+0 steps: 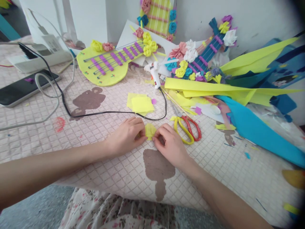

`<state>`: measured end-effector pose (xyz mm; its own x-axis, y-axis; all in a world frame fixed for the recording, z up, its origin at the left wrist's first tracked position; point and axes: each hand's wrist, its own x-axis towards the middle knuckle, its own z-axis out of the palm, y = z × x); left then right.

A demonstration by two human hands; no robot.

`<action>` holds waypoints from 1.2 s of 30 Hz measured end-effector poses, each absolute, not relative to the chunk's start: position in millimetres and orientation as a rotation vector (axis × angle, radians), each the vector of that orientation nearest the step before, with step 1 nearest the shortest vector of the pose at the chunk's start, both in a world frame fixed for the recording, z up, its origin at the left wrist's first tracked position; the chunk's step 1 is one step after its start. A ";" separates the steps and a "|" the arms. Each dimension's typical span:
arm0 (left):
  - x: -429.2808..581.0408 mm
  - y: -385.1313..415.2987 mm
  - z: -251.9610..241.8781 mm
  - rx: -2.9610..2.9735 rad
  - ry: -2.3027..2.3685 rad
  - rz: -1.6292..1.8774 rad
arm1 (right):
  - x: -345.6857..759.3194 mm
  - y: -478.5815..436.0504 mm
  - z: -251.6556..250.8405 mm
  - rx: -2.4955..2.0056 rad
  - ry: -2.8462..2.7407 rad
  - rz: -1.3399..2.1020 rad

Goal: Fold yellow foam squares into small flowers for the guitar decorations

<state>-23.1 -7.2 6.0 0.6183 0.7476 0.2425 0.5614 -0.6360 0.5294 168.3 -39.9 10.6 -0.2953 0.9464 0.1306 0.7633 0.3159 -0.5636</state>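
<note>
A small piece of yellow crepe paper is stretched between my two hands, just above the tablecloth. My left hand pinches its left edge, thumb against fingers. On the opposite edge, my right hand pinches it the same way. Behind them lies a loose stack of yellow paper squares. Scissors with one yellow and one red handle rest beside my right hand. A white glue gun sits farther back, its black cord curving past the squares.
A yellow paper guitar with purple strips lies at the back, a blue one with paper flowers to its right. Yellow crepe strips and a blue sheet cover the right side. A phone and power strip occupy the left.
</note>
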 end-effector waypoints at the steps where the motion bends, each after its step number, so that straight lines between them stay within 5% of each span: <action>1: -23.2 -7.3 6.2 2.429 1.049 0.627 | 168.3 -39.8 10.4 -1.512 -2.148 0.558; 22: -20.3 -3.1 6.5 2.402 1.022 0.583 | 163.9 -38.1 7.4 -1.547 -2.218 0.447; 36: -28.9 3.2 17.2 2.264 0.937 0.579 | 180.9 -36.2 11.6 -1.345 -2.169 0.713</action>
<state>-28.9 3.2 17.2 0.6532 0.7406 0.1575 0.4718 -0.5607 0.6804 180.9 -36.2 11.6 -0.3972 0.9086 0.1294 0.6545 0.3793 -0.6541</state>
